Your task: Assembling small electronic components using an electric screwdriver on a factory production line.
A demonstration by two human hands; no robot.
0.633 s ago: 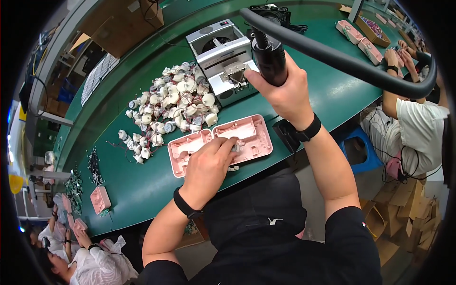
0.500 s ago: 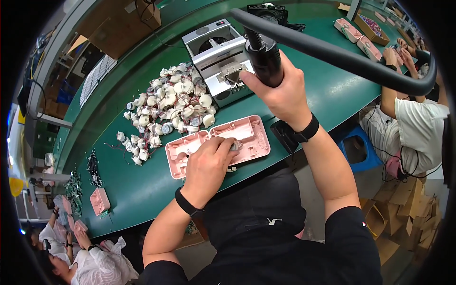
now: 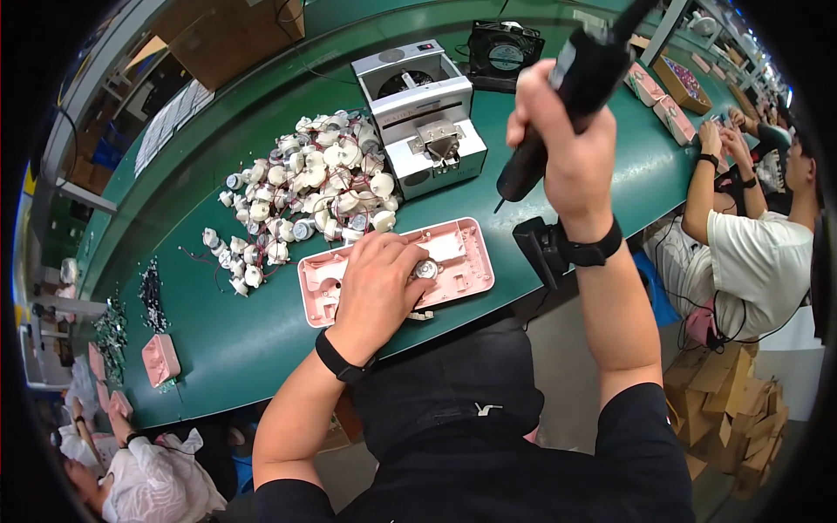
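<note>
My right hand point(image 3: 577, 161) is closed around a black electric screwdriver point(image 3: 571, 83), whose thin bit points down to the left, above the bench and apart from the work. A pink plastic housing point(image 3: 475, 253), its ribbed inside facing up, lies near the bench's front edge. Across its middle rests my left hand point(image 3: 377, 283), fingers curled and thumb bent around a small round silver part point(image 3: 425, 269) seated in the housing. The palm hides part of the housing. Behind stands a silver screw-feeding machine point(image 3: 427, 131) with an open top.
Left of the machine sits a pile of white-and-silver motor units point(image 3: 314, 174) with red wires. A black fan point(image 3: 506, 54) stands behind. Another pink shell point(image 3: 160, 360) and dark small parts point(image 3: 152, 296) lie left. A black holder point(image 3: 536, 248) is near my right wrist. Co-workers sit on both sides.
My right hand has moved the screwdriver up and right, away from the screw-feeding machine, and tilted it. My left hand stays on the housing, its thumb now showing beside the round part.
</note>
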